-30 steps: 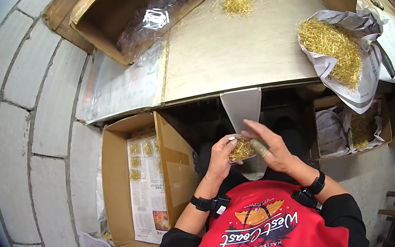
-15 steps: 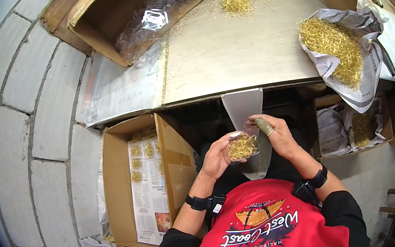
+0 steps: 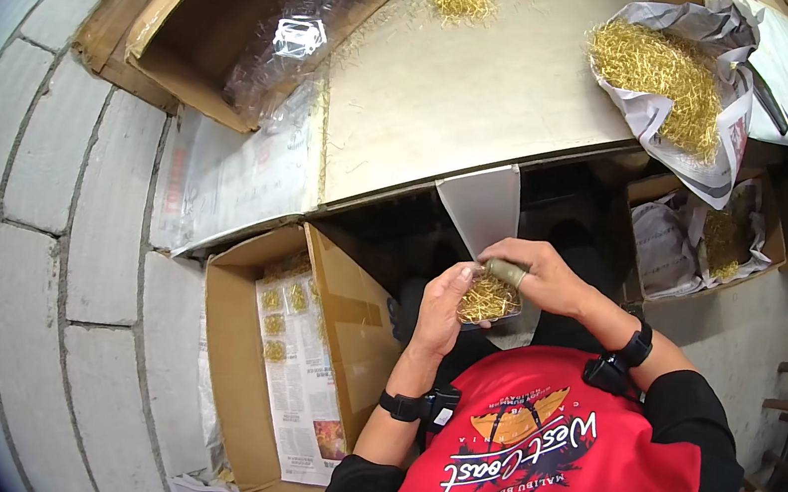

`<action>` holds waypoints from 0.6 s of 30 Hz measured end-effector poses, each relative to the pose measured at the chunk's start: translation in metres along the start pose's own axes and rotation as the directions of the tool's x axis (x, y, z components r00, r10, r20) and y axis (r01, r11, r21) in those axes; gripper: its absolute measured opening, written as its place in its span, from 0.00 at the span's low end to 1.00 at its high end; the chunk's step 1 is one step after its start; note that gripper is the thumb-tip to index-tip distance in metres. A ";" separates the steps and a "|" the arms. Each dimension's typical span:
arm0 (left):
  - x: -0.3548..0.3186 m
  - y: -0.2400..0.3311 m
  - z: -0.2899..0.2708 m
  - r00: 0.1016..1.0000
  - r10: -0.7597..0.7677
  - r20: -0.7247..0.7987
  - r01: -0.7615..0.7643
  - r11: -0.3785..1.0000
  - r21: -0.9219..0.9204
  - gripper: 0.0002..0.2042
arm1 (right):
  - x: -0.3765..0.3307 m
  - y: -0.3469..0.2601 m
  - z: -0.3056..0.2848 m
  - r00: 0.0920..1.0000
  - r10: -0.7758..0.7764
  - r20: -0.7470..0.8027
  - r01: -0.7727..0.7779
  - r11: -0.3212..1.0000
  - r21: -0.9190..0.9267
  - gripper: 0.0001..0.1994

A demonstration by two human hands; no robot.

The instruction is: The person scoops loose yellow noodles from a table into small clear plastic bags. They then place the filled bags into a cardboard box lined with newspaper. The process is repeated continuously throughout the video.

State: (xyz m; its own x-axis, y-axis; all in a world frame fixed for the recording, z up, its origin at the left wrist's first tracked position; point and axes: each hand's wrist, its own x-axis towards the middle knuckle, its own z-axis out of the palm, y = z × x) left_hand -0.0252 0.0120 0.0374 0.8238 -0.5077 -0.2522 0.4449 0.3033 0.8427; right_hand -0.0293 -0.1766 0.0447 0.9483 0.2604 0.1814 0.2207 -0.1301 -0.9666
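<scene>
My left hand [image 3: 440, 315] is closed round the side of a small clear plastic box [image 3: 509, 317] and holds it in front of my body. Thin, bent gold-coloured metal pieces [image 3: 487, 299] fill the box; they are too small to name exactly. At the far rim, my right hand [image 3: 551, 278] closes its fingers on the box, its fingertips meeting my left thumb. A greenish-grey cover [image 3: 506, 272] wraps one finger of the right hand. My palms and fingers hide part of the box.
Ahead is a worktable [image 3: 454, 104] with a small gold heap [image 3: 465, 1] and a paper-lined pile [image 3: 655, 76]. A carton [image 3: 186, 5] holds clear plastic boxes [image 3: 291, 50]. Filled boxes [image 3: 272, 323] stand in the carton [image 3: 226, 363] at left; another carton [image 3: 648, 267] is at right.
My right hand has moved left and slightly nearer, from above the box onto its far rim. My left thumb has come up to meet it. The view has shifted slightly.
</scene>
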 end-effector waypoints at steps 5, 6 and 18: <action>-0.001 0.003 0.002 1.000 -0.018 0.011 0.018 0.999 0.033 0.15 | 0.006 -0.003 -0.008 0.975 0.216 0.054 -0.221 0.968 0.121 0.09; -0.001 0.002 0.001 1.000 -0.028 0.013 0.027 0.998 0.055 0.14 | 0.007 -0.005 -0.008 0.978 0.208 0.032 -0.211 0.969 0.129 0.08; 0.005 -0.005 -0.001 0.996 -0.029 -0.090 0.027 0.999 -0.025 0.19 | 0.000 -0.018 0.006 0.912 -0.407 0.049 0.354 0.722 -0.594 0.13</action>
State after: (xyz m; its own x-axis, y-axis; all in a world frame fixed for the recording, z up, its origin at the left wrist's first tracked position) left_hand -0.0225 0.0087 0.0316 0.8387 -0.4420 -0.3181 0.4754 0.3096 0.8235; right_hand -0.0350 -0.1683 0.0611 0.7640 0.3376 0.5498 0.6308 -0.5700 -0.5265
